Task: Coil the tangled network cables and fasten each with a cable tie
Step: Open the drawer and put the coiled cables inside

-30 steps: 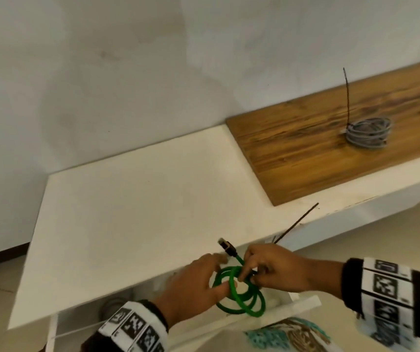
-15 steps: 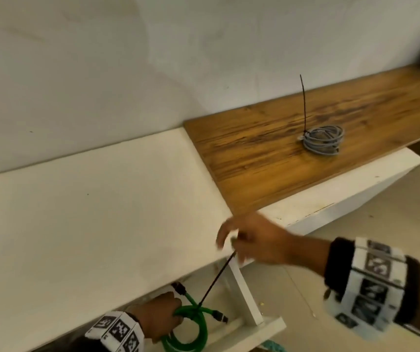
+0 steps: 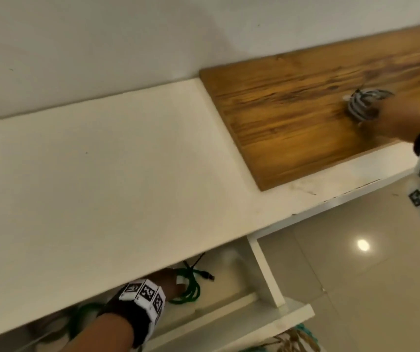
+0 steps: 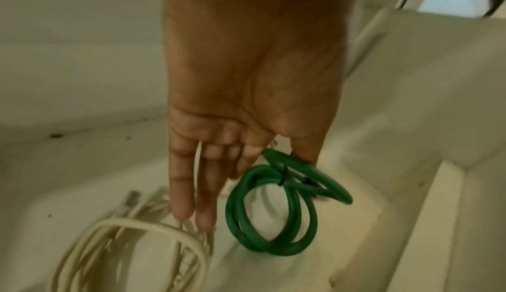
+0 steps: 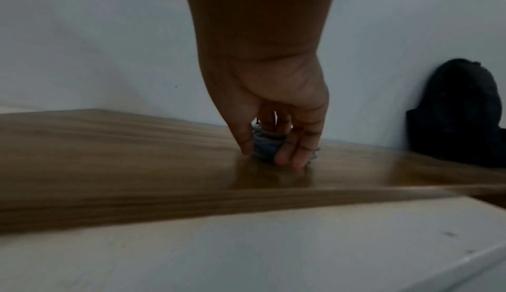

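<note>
A white shelf top (image 3: 107, 161) runs along a pale wall (image 3: 127, 41). On its far right part lies a brown wooden board (image 3: 292, 118). A dark bag (image 5: 457, 112) leans against the wall at the far right. Below the top, a white upright panel (image 3: 267, 273) divides the lower compartment; glossy floor tiles (image 3: 381, 275) lie to the right.

Three cable coils: green coil (image 4: 276, 208), cream coil (image 4: 131, 251), grey coil (image 3: 364, 105).

Plain white wall (image 3: 102, 34) straight ahead of both hands, with a long white shelf (image 3: 89, 174) running along it. A brown wood-grain board (image 3: 292, 110) lies under the right hand, with a dark bag (image 5: 460, 112) against the wall further to the right. Glossy beige floor tiles (image 3: 356, 275) below the right wrist catch a round light reflection (image 3: 363, 244).
</note>
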`<state>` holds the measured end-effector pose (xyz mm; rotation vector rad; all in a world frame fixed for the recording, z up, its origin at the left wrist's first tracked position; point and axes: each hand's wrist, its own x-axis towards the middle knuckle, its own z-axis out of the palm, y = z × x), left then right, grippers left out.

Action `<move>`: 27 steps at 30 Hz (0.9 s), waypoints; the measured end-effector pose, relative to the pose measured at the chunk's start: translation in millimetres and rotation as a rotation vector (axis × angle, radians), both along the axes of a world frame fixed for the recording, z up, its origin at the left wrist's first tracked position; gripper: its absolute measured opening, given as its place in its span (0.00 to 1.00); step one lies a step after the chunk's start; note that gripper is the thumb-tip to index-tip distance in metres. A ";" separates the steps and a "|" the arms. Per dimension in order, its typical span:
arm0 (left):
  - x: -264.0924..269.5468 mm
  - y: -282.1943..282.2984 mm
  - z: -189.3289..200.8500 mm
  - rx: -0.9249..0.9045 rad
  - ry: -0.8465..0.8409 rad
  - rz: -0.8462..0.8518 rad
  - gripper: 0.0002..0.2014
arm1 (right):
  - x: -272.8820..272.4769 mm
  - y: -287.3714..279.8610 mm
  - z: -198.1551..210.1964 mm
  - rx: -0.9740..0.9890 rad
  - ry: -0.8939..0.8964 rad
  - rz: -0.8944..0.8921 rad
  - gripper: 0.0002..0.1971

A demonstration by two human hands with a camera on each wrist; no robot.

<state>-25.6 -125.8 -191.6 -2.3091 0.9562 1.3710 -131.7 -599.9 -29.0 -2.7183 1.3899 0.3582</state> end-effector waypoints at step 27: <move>-25.3 203.3 149.7 -0.106 -0.103 0.066 0.33 | -13.6 335.5 -59.5 0.537 0.370 0.723 0.12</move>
